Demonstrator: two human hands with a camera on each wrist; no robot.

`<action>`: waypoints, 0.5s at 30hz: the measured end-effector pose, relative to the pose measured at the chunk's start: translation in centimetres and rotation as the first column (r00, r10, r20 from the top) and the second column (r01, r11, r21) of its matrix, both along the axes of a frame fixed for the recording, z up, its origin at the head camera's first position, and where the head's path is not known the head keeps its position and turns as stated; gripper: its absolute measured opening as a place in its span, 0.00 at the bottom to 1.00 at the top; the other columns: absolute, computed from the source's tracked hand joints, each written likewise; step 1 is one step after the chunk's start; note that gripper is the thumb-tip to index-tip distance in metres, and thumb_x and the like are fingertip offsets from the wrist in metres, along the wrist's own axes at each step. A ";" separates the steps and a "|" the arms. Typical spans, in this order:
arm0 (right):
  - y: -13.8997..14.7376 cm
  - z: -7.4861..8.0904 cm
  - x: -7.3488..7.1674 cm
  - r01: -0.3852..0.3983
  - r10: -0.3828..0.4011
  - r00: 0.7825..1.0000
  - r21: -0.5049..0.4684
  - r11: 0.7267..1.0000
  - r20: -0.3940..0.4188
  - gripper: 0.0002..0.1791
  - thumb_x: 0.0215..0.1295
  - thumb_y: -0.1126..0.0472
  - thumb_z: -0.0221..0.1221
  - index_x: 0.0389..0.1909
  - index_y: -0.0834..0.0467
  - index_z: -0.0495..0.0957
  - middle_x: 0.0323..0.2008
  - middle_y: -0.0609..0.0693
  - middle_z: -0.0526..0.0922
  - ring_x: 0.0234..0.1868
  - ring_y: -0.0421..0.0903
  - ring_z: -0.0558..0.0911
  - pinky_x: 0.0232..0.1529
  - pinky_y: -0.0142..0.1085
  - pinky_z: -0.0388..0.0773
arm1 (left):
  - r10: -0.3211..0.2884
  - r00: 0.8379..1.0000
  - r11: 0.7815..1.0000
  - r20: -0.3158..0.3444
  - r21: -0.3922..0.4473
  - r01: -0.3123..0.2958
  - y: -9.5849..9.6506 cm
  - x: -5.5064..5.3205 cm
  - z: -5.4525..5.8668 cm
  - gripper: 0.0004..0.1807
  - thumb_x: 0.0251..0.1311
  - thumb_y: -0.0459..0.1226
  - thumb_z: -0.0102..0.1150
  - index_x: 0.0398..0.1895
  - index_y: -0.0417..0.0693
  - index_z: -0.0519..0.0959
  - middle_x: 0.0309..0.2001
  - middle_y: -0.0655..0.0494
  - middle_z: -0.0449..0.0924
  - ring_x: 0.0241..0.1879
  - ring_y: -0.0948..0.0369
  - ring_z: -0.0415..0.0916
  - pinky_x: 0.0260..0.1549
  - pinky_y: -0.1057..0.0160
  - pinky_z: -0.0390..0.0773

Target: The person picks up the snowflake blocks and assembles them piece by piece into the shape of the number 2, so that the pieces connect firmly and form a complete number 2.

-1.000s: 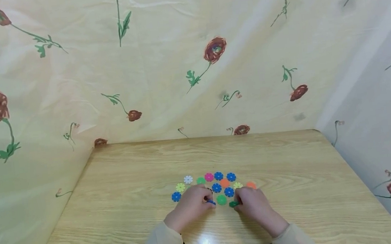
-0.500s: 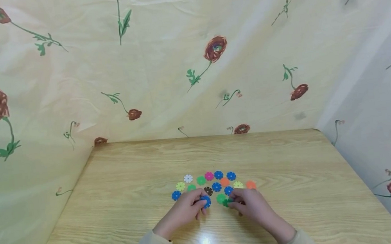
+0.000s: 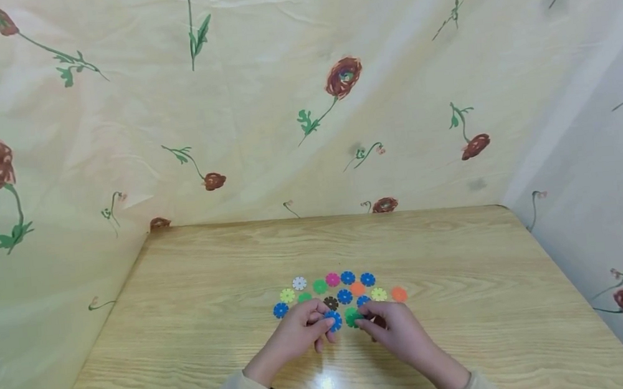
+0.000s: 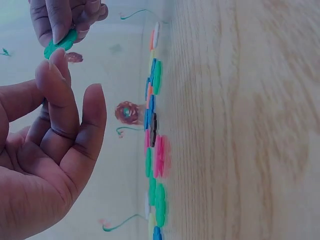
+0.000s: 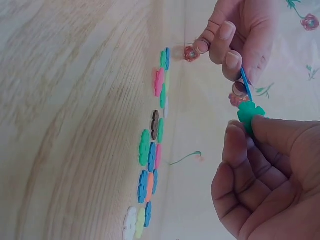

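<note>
"What's on the far left?"

"A loose blue disc (image 3: 281,310), flat on the table (image 3: 212,279), with a yellow disc (image 3: 287,295) and a white disc (image 3: 299,283) near it. They lie mostly side by side, probably so that each is easy to see and reach."

"And the left hand (image 3: 298,333)?"

"Its thumb and fingertips are clamped on the held blue disc (image 3: 333,321), above the table. They grip one side only, which I take as leaving the notches on the other side uncovered."

"Uncovered towards what?"

"The held green disc (image 5: 248,116), just beside it. The right wrist view shows the blue one nearly edge-on and the green one more face-on, so they seem set at an angle. Whether they touch, I can't tell."

"Who has the green one?"

"The right hand (image 3: 402,328), thumb and forefinger together on it, the other fingers curled clear, perhaps to keep its near notches free."

"Anything beyond?"

"An orange disc (image 3: 399,294), flat, rightmost, slightly apart from its neighbours."
</note>
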State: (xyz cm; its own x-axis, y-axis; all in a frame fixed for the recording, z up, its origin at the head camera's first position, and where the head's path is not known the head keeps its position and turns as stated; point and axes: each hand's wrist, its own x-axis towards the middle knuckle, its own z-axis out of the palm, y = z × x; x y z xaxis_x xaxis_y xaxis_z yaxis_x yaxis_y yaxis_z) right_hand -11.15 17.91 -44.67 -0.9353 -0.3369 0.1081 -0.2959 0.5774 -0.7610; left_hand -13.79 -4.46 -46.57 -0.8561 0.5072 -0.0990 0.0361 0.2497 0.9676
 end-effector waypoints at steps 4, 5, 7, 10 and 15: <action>-0.2 0.1 0.2 0.012 -0.012 0.999 0.013 1.000 -0.034 0.03 0.65 0.65 0.63 0.33 0.54 0.83 0.25 0.48 0.81 0.21 0.35 0.75 0.22 0.30 0.76 | -0.008 1.000 1.000 0.000 0.028 0.008 0.2 0.2 0.1 0.03 0.70 0.35 0.55 0.39 0.44 0.76 0.27 0.46 0.83 0.18 0.60 0.74 0.22 0.60 0.79; -0.2 0.1 0.2 0.016 -0.015 0.999 0.020 1.000 -0.050 0.03 0.65 0.65 0.63 0.33 0.54 0.83 0.25 0.47 0.81 0.22 0.35 0.75 0.22 0.30 0.76 | -0.011 1.000 0.999 0.000 0.031 0.011 0.2 0.2 0.1 0.03 0.70 0.35 0.55 0.39 0.44 0.76 0.27 0.46 0.83 0.18 0.61 0.74 0.22 0.60 0.79; -0.3 0.0 0.3 0.025 -0.022 0.996 0.034 0.999 -0.086 0.04 0.64 0.65 0.63 0.32 0.53 0.83 0.26 0.45 0.81 0.23 0.34 0.74 0.23 0.29 0.76 | -0.021 1.000 0.999 -0.002 0.035 0.021 0.3 0.2 0.2 0.03 0.70 0.34 0.54 0.38 0.44 0.76 0.27 0.46 0.83 0.18 0.61 0.74 0.22 0.61 0.79; -0.3 -0.3 0.4 0.035 -0.025 0.986 0.056 0.998 -0.163 0.05 0.63 0.66 0.64 0.32 0.52 0.84 0.28 0.42 0.82 0.25 0.33 0.74 0.26 0.28 0.76 | -0.037 0.999 0.999 0.001 0.030 0.037 0.4 0.3 0.2 0.04 0.70 0.34 0.54 0.37 0.43 0.77 0.27 0.46 0.83 0.17 0.62 0.74 0.22 0.63 0.79; -0.4 -0.9 0.5 0.035 -0.003 0.952 0.101 0.994 -0.308 0.03 0.61 0.66 0.66 0.33 0.54 0.85 0.30 0.44 0.86 0.29 0.33 0.80 0.30 0.27 0.79 | -0.057 0.998 0.998 -0.002 0.019 0.057 0.5 0.3 0.3 0.05 0.70 0.34 0.54 0.35 0.42 0.77 0.25 0.48 0.82 0.18 0.63 0.74 0.21 0.64 0.78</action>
